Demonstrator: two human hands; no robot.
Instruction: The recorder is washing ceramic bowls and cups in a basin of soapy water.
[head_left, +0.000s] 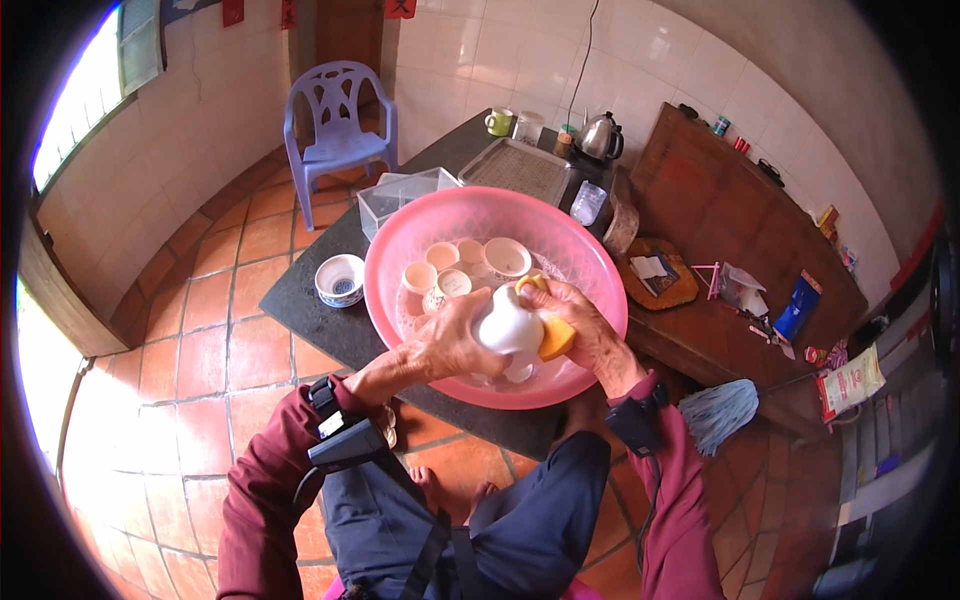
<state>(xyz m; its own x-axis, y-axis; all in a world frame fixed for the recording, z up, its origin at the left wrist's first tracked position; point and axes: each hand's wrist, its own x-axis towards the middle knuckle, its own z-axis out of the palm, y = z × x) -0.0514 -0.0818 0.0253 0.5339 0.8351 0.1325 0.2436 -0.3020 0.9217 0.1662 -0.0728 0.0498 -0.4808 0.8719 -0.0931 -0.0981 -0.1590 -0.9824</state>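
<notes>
My left hand (450, 334) grips a white ceramic vessel (508, 322), perhaps a small teapot or bowl, above a pink plastic basin (386, 300). Pressed to its right side is a yellow sponge (557, 337), held by my right hand (579, 322). Soapy water lies in the basin. Several small cups stand in it beyond my left hand, among them a cup with markings (454, 283) and a wider cup (508, 257). My fingers hide part of the vessel. Left of the basin, a blue-and-white bowl (340, 280) sits on the dark tabletop (307, 300).
Behind the basin are a clear plastic box (409, 196), a metal tray (517, 169), a steel kettle (600, 137) and a green mug (499, 121). A wooden bench (720, 202) stands at right, with a blue mop head (720, 412) beside it. A plastic chair (339, 127) is at back left.
</notes>
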